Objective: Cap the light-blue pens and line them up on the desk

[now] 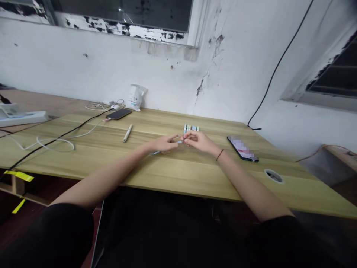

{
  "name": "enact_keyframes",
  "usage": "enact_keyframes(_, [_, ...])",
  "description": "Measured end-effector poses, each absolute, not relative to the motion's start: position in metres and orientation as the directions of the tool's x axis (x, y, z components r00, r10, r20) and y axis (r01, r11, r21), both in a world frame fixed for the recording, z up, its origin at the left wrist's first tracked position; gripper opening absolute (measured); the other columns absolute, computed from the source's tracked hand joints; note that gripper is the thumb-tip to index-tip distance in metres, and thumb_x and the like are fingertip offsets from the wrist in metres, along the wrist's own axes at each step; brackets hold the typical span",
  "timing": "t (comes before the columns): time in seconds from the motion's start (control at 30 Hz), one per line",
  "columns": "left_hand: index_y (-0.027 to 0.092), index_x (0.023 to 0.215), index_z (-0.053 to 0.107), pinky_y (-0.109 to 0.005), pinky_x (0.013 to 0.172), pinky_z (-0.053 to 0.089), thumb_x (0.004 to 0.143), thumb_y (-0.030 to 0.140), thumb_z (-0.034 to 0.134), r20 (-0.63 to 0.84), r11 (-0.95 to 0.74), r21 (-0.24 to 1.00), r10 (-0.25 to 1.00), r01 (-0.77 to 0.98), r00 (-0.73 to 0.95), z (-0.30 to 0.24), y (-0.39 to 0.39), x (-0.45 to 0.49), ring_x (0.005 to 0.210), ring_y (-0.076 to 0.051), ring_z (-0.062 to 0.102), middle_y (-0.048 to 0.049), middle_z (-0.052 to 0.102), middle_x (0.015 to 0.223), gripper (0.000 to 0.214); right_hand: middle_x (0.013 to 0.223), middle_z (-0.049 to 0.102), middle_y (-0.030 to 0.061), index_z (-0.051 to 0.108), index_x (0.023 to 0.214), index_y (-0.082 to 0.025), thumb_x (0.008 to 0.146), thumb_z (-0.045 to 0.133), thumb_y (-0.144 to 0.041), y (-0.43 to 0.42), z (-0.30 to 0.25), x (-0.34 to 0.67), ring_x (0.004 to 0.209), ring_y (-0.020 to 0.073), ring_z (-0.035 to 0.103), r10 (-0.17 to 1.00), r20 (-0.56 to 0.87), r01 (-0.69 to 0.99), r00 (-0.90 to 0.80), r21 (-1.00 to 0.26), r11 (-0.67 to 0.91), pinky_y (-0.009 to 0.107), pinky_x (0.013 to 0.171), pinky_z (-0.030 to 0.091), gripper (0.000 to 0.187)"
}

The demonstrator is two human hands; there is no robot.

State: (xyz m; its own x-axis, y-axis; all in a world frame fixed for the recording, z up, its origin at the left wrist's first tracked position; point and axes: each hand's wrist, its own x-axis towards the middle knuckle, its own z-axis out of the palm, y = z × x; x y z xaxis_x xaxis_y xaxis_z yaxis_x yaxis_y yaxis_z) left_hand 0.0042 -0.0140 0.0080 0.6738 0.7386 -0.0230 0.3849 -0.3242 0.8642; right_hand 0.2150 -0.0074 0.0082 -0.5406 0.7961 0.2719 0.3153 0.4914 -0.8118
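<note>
My left hand [166,143] and my right hand [198,140] meet over the middle of the desk, fingertips almost touching. A slim light-blue pen-like stick [154,153] passes under my left hand, whose fingers are closed around it; a bit of light blue shows again between the two hands. The thumb and fingers of my right hand are pinched at that end, on something too small to make out. Just behind the right hand, several markers [192,127] lie side by side, partly hidden by it. A single white marker [128,133] rests farther left.
On the wooden desk [173,175] lie a phone with a lit screen [243,148] at right and a dark phone [119,114] on a cable at left. A white packet [135,97] stands against the wall. Cables [69,130] cross the left side; a round hole [274,176] is at right.
</note>
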Motion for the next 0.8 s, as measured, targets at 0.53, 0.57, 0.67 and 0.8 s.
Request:
enact_keyframes(0.53, [0.028,0.111,0.046,-0.018,0.040,0.030,0.082,0.041,0.048,-0.075,-0.280,0.851,0.773,0.444,0.630,0.020,-0.018,0.000,0.044,-0.008,0.035,0.0053,0.038,0.060,0.033,0.076,0.058,0.0022,0.063,0.092,-0.019,0.082,0.053,-0.041,-0.007,0.012,0.219,0.060,0.0117,0.048,0.795,0.291,0.412,-0.533,-0.731,0.544,0.025,0.053,0.040,0.027])
enact_keyframes(0.57, [0.028,0.112,0.046,-0.018,0.040,0.030,0.082,0.042,0.048,-0.077,-0.280,0.850,0.772,0.447,0.631,0.020,-0.018,0.000,0.044,-0.008,0.035,0.0053,0.038,0.060,0.033,0.079,0.059,0.0028,0.063,0.092,-0.018,0.082,0.053,-0.041,-0.007,0.012,0.218,0.061,0.0117,0.049,0.787,0.298,0.410,-0.540,-0.724,0.555,0.025,0.053,0.040,0.027])
enact_keyframes(0.67, [0.027,0.111,0.044,-0.018,0.041,0.029,0.082,0.044,0.048,-0.102,-0.248,0.850,0.788,0.464,0.608,0.022,-0.020,0.001,0.044,-0.008,0.036,0.0057,0.039,0.060,0.034,0.077,0.059,0.0023,0.063,0.091,-0.018,0.082,0.053,-0.043,-0.008,0.012,0.217,0.062,0.0116,0.048,0.778,0.320,0.409,-0.540,-0.708,0.575,0.025,0.054,0.040,0.029])
enact_keyframes(0.8, [0.026,0.108,0.043,-0.018,0.045,0.033,0.082,0.046,0.047,-0.155,-0.178,0.834,0.833,0.523,0.530,0.025,-0.024,0.003,0.047,-0.007,0.038,0.0048,0.043,0.065,0.032,0.073,0.057,0.0013,0.062,0.088,-0.017,0.083,0.052,-0.044,-0.008,0.010,0.215,0.061,0.0117,0.048,0.775,0.327,0.430,-0.541,-0.684,0.589,0.025,0.056,0.039,0.030])
